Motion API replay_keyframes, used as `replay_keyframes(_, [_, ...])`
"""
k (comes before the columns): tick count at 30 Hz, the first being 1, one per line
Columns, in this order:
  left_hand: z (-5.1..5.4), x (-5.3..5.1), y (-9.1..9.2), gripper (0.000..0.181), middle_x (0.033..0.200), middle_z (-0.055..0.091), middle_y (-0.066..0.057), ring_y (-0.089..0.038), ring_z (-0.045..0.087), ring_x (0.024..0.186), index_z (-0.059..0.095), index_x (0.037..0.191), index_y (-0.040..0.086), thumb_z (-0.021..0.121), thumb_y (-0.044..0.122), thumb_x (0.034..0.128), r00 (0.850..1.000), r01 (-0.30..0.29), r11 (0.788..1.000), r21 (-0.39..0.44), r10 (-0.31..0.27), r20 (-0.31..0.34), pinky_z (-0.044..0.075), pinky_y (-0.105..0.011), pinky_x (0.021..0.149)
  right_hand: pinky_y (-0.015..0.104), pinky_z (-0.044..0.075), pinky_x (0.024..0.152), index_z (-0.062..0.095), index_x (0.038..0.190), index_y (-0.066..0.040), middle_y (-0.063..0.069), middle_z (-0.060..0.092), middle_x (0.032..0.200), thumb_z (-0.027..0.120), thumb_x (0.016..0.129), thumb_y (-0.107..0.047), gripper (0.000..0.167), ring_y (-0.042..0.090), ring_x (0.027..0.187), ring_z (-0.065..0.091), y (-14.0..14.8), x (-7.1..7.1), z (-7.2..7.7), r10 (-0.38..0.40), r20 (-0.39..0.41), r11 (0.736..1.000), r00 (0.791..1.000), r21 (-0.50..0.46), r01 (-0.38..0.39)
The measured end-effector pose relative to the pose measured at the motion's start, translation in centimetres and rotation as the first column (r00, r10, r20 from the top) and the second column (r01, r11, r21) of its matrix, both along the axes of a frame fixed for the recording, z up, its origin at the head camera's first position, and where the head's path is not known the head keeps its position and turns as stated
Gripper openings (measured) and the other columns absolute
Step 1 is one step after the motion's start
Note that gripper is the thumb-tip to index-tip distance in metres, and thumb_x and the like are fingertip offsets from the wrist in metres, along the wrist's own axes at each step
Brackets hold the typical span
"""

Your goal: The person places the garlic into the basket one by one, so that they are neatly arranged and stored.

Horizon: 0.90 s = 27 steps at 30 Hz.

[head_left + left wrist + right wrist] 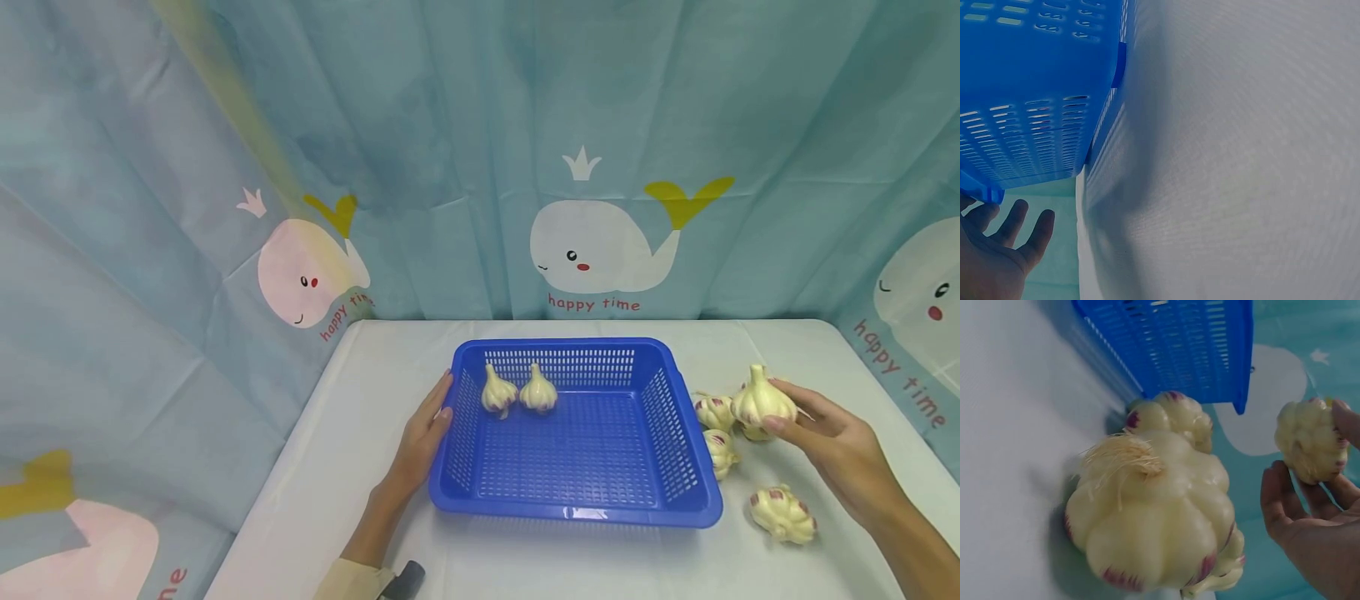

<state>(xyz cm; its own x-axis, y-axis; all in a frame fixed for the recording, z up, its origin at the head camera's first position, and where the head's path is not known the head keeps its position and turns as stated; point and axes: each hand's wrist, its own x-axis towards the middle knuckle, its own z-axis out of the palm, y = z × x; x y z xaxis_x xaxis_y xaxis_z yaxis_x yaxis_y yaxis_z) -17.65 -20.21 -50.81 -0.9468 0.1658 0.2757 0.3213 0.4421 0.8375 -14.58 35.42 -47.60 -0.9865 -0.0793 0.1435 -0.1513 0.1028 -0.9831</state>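
Observation:
A garlic bulb (763, 398), its stem pointing up, is pinched between the thumb and fingers of my right hand (843, 446); the right wrist view shows this same bulb (1311, 439) off the table. My left hand (415, 446) touches the left rim of a blue plastic basket (570, 514), its fingers spread and fairly straight in the left wrist view. Inside the basket, two garlic bulbs stand at the back left, one bulb (498, 393) beside the other (538, 390). Several more bulbs lie right of the basket, including one near bulb (782, 514); the held bulb partly hides another.
The basket stands on a white-covered table (300, 508). Behind it and along the sides hangs a blue curtain (450, 108) printed with whales. A bulb (720, 452) lies close against the basket's right wall.

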Motion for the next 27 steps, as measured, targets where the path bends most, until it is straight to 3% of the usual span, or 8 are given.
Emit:
replay_keyframes(3, [0.0,0.0,0.0,0.056,0.175,0.028,-0.001,-0.024,0.024,0.163,0.030,0.169,0.017,0.039,0.030,0.1150,1.000,-0.001,1.000,0.000,0.001,0.004,0.020,-0.041,0.132,0.003,0.050,0.094,0.049,0.158,-0.008,-0.012,0.050,0.150,0.061,0.104,0.004,0.057,-0.013,0.125,0.057,-0.4,-0.1,0.6,0.001,-0.016,1.000,1.000,-0.003,-0.001])
replay_keyframes(7, [-0.1,0.0,0.0,0.056,0.175,0.027,0.003,-0.020,0.023,0.163,0.030,0.169,0.019,0.039,0.030,0.1150,1.000,-0.007,1.000,0.001,0.007,0.018,0.018,-0.032,0.132,0.005,0.051,0.096,0.048,0.156,-0.002,-0.011,0.053,0.148,0.059,0.103,0.009,0.056,-0.009,0.127,0.060,-1.0,-0.3,1.5,0.023,-0.045,0.998,0.999,-0.059,-0.026])
replay_keyframes(10, [-0.1,0.0,0.0,0.056,0.175,0.027,0.005,-0.019,0.023,0.163,0.031,0.169,0.019,0.040,0.030,0.1150,1.000,-0.006,1.000,0.003,0.006,0.021,0.017,-0.025,0.130,0.005,0.050,0.096,0.050,0.155,-0.003,-0.010,0.053,0.150,0.059,0.102,0.010,0.055,-0.008,0.128,0.059,-1.3,-0.4,2.1,0.034,-0.063,0.997,0.997,-0.060,-0.038])
replay_keyframes(17, [-0.1,-0.1,-0.1,0.055,0.175,0.028,0.001,-0.021,0.024,0.163,0.031,0.169,0.018,0.040,0.027,0.1148,1.000,0.002,1.000,0.007,-0.002,0.004,0.017,-0.022,0.130,0.005,0.049,0.099,0.052,0.154,-0.006,-0.007,0.055,0.152,0.057,0.102,0.012,0.055,-0.005,0.130,0.059,-2.0,-1.1,3.6,0.051,-0.105,0.996,0.993,-0.066,-0.058])
replay_keyframes(23, [-0.1,-0.1,-0.1,0.055,0.175,0.028,-0.005,-0.025,0.024,0.163,0.031,0.168,0.015,0.041,0.024,0.1145,1.000,0.005,1.000,0.007,-0.005,-0.009,0.017,-0.020,0.129,0.003,0.048,0.097,0.052,0.155,-0.010,-0.009,0.054,0.149,0.060,0.103,0.005,0.054,-0.009,0.128,0.058,-3.0,-1.7,5.0,0.007,-0.094,1.000,0.996,0.030,-0.004])
replay_keyframes(27, [-0.1,-0.1,-0.1,0.055,0.176,0.028,-0.002,-0.023,0.023,0.163,0.031,0.169,0.017,0.040,0.025,0.1147,1.000,0.000,1.000,0.003,0.000,0.008,0.017,-0.029,0.132,0.004,0.050,0.096,0.051,0.156,-0.008,-0.009,0.055,0.147,0.060,0.104,0.005,0.055,-0.007,0.126,0.060,-3.6,-2.0,6.1,0.010,-0.120,0.998,0.993,0.062,-0.002])
